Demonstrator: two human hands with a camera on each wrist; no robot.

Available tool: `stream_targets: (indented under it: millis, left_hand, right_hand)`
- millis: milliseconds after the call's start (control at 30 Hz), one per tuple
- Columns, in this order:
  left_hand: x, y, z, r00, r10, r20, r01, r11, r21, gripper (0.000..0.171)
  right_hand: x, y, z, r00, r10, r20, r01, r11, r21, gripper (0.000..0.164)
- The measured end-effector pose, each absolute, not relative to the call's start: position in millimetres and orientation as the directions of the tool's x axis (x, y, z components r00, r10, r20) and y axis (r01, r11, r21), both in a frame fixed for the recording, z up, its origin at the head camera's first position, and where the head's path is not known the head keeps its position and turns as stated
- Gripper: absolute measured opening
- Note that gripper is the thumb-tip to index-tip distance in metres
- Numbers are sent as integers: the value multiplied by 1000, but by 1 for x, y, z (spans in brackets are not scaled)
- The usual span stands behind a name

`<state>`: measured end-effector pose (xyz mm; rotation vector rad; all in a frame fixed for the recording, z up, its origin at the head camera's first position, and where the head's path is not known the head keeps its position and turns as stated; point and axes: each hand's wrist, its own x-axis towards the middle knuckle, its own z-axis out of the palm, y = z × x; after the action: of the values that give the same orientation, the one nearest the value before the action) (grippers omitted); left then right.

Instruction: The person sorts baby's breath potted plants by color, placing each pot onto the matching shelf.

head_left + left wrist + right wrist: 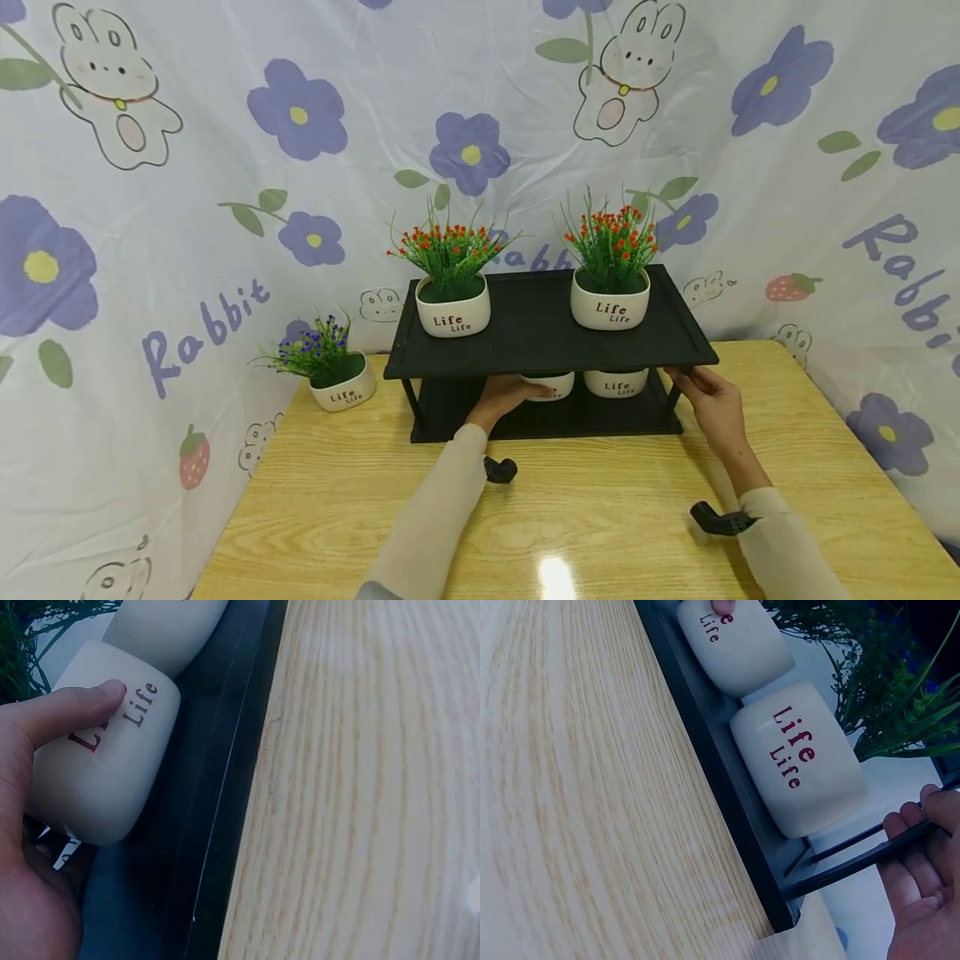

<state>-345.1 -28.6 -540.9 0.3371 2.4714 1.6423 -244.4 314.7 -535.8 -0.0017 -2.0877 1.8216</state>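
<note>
My left hand (504,395) reaches under the top of a two-tier black shelf (525,350) and grips a white flowerpot (112,772) on the lower tier. Its thumb lies across the pot's "Life" lettering. Right beside that pot, a second white flowerpot (802,761) stands on the same tier, with green leaves and blue flowers behind its rim. At the shelf's right front corner, my right hand (712,402) holds the frame near the top of a thin black post (855,868). Most of the left fingers are hidden behind the pot.
On the top tier stand two white pots with red flowers, a left one (453,312) and a right one (610,307). A pot with blue-purple flowers (343,387) stands on the wooden table (585,500) left of the shelf. A printed cloth (360,167) hangs close behind.
</note>
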Motion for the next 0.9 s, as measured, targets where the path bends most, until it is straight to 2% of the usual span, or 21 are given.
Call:
stream_targets:
  millis: [467, 900]
  left_hand:
    - [-351, -34, -545, -941, 336, -31, 98, 361, 927, 93]
    - [-345, -32, -542, -950, 304, -70, 46, 360, 932, 99]
  right_hand:
    - [-245, 315, -538, -934, 235, 270, -236, 163, -958, 48]
    - [-244, 314, -538, -933, 232, 276, -245, 156, -957, 46]
